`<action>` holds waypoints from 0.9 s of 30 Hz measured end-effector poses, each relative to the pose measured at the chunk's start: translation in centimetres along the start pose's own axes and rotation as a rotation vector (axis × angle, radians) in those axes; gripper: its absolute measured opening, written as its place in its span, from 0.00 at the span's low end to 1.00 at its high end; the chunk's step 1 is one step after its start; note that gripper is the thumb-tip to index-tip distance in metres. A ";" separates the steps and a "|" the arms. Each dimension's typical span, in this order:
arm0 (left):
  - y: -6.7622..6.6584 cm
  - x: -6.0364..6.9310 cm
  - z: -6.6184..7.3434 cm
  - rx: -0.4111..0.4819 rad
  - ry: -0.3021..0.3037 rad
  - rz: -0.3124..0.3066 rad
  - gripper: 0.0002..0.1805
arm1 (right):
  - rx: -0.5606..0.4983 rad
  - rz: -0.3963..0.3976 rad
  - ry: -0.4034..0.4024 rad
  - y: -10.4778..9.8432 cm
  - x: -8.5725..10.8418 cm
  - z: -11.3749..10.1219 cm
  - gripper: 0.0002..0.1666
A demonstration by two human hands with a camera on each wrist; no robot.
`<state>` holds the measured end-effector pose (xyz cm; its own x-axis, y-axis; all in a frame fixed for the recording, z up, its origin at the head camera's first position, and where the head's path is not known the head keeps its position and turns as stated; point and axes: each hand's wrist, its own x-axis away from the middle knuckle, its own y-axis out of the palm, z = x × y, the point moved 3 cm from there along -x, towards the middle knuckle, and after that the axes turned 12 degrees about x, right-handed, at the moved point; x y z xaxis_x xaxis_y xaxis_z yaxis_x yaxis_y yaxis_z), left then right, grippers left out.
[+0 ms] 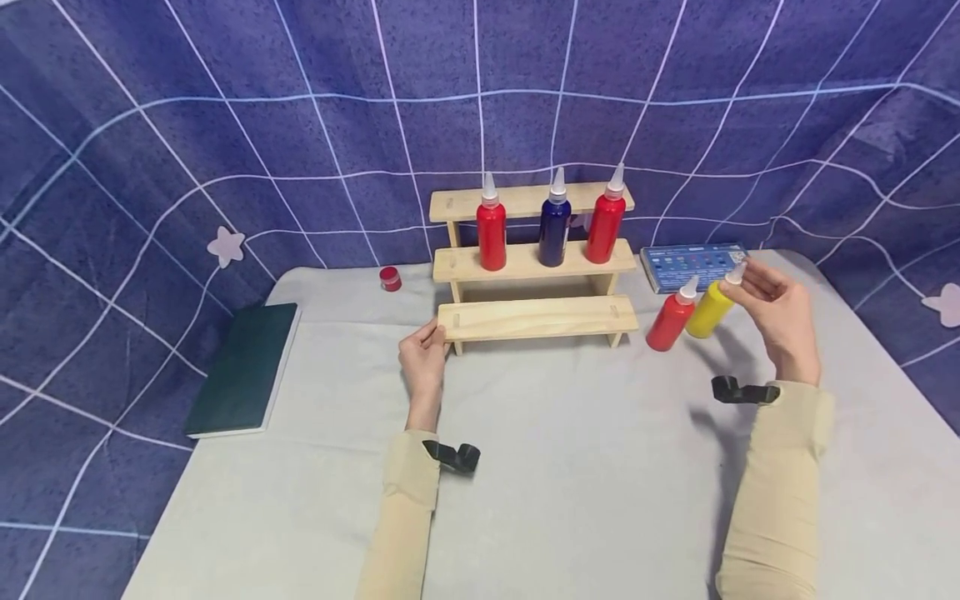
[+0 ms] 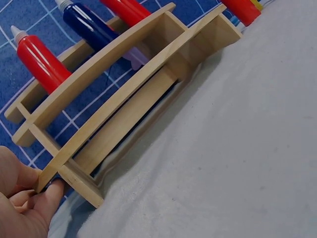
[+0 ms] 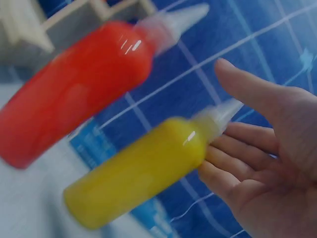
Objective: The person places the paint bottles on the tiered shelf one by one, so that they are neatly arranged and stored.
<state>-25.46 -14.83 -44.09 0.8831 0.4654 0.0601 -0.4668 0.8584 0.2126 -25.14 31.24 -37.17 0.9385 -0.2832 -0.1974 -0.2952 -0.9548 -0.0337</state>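
Observation:
My left hand (image 1: 424,360) pinches the left end of the lowest step of a three-step wooden rack (image 1: 536,317). On the middle step stand a red squeeze bottle (image 1: 492,236), a dark blue one (image 1: 555,231) and another red one (image 1: 604,228), all with white pointed caps. Right of the rack, a yellow squeeze bottle (image 1: 708,310) stands beside a third red bottle (image 1: 670,323). My right hand (image 1: 783,312) is at the yellow bottle's cap. In the right wrist view its thumb is spread away from the cap, while the fingers extend behind it.
A blue printed box (image 1: 660,265) lies behind the yellow and red bottles. Left of the rack is a small red-lidded pot (image 1: 390,278). A dark green book (image 1: 247,367) lies at the table's left edge. A blue curtain (image 1: 337,150) hangs behind the rack.

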 end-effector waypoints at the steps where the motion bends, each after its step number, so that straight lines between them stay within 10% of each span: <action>1: 0.0 0.0 0.0 0.003 0.000 0.000 0.16 | 0.034 -0.021 0.024 -0.2 -0.1 0.6 0.35; 7: 0.0 0.0 0.1 0.010 0.002 0.005 0.16 | 0.090 -0.136 0.063 0.0 -0.2 3.1 0.25; 16: 0.1 0.1 0.0 -0.016 0.015 0.003 0.15 | 0.481 -0.178 0.088 0.1 0.3 3.8 0.12; 27: 0.1 0.3 0.2 -0.015 0.022 -0.002 0.16 | 0.079 -0.102 0.140 -0.3 0.3 3.4 0.13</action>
<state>-25.22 -14.69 -43.86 0.8827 0.4683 0.0383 -0.4660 0.8623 0.1982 -25.40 31.78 -40.51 0.9784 -0.2001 -0.0512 -0.2050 -0.9708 -0.1244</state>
